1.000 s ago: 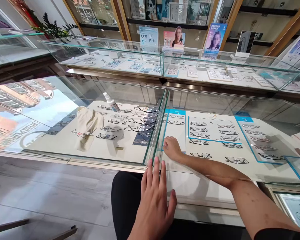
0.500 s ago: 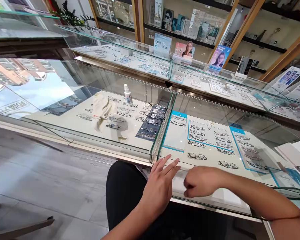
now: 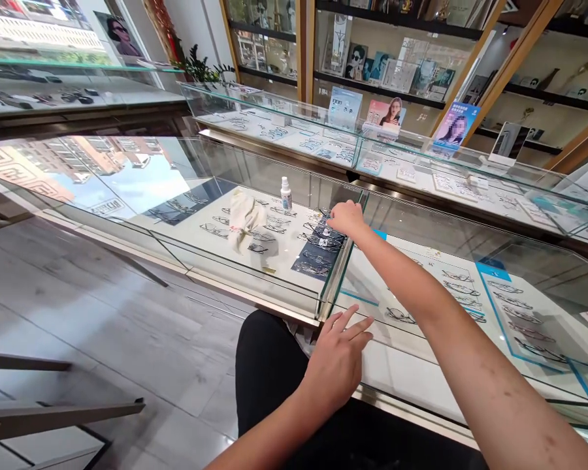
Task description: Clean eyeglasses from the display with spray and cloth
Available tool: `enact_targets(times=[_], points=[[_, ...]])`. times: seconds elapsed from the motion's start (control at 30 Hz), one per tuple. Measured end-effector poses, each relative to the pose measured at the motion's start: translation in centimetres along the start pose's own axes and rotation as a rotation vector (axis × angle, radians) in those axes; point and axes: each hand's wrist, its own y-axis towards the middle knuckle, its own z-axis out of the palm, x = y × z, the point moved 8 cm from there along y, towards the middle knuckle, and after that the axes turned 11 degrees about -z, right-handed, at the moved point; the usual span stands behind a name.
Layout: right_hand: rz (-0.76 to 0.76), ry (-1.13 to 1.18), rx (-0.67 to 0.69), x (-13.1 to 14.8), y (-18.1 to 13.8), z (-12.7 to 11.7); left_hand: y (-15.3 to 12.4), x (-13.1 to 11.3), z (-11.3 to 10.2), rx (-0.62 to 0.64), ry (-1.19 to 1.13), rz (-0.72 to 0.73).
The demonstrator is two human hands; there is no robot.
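Observation:
My right hand (image 3: 347,217) is stretched forward over the glass counter, above the divider between two display sections. Its fingers are loosely bent, and nothing shows in them; their undersides are hidden. Left of it, apart from the fingers, a white spray bottle (image 3: 285,193) stands upright. A crumpled cream cloth (image 3: 245,219) lies left of the bottle. My left hand (image 3: 340,356) rests at the counter's near edge, fingers spread and holding nothing. Several eyeglasses (image 3: 400,316) lie in the display beneath the glass. More eyeglasses (image 3: 328,241) rest on a dark panel below my right hand.
A second glass showcase (image 3: 274,140) runs behind this counter, with small advertising cards (image 3: 455,125) on top. Wooden-framed shelves (image 3: 301,59) line the back wall. Below left are a grey floor (image 3: 191,365) and wooden furniture legs (image 3: 78,414). My knee (image 3: 264,365) is against the counter front.
My right hand has moved from beside the left hand forward and left across the glass, towards the spray bottle. The left hand keeps its place at the edge. The view has swung left.

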Motion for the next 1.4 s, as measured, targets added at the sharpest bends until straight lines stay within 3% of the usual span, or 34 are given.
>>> enact_targets(times=[0.13,0.3,0.5,0.67,0.83,0.93,1.03,1.13,1.23,1.3,1.4], points=[[0.032,-0.033,0.014,0.1,2.0,0.9,0.0,0.0,0.1,0.011,0.003,0.0],[0.046,-0.054,0.002,-0.6,2.3,1.5,0.3,0.1,0.0,0.0,0.14,-0.083],[0.075,-0.067,0.015,-2.8,0.4,1.5,0.3,0.2,0.6,-0.062,0.283,-0.122],[0.093,-0.045,0.014,-3.9,-2.6,-0.8,0.0,0.7,1.2,-0.071,0.341,-0.114],[0.023,0.023,-0.044,-4.0,-10.4,-5.5,-0.7,0.7,0.7,-0.117,0.394,-0.122],[-0.176,0.243,-0.062,-3.0,-18.2,-8.3,-0.9,0.6,0.5,-0.088,0.403,-0.155],[-0.263,0.485,0.09,-2.2,-27.0,-8.7,-0.6,0.6,0.3,-0.033,0.402,-0.2],[-0.204,0.582,0.23,-1.6,-34.1,-6.3,-0.4,0.7,0.2,0.01,0.396,-0.22],[-0.137,0.61,0.314,-0.9,-38.1,-1.4,-0.5,0.7,0.1,0.016,0.38,-0.211],[-0.12,0.611,0.368,-0.3,-39.0,2.8,-0.5,0.7,0.1,0.016,0.375,-0.205],[-0.087,0.504,0.421,-0.1,-37.7,9.0,-0.6,0.7,0.2,0.032,0.382,-0.206]])
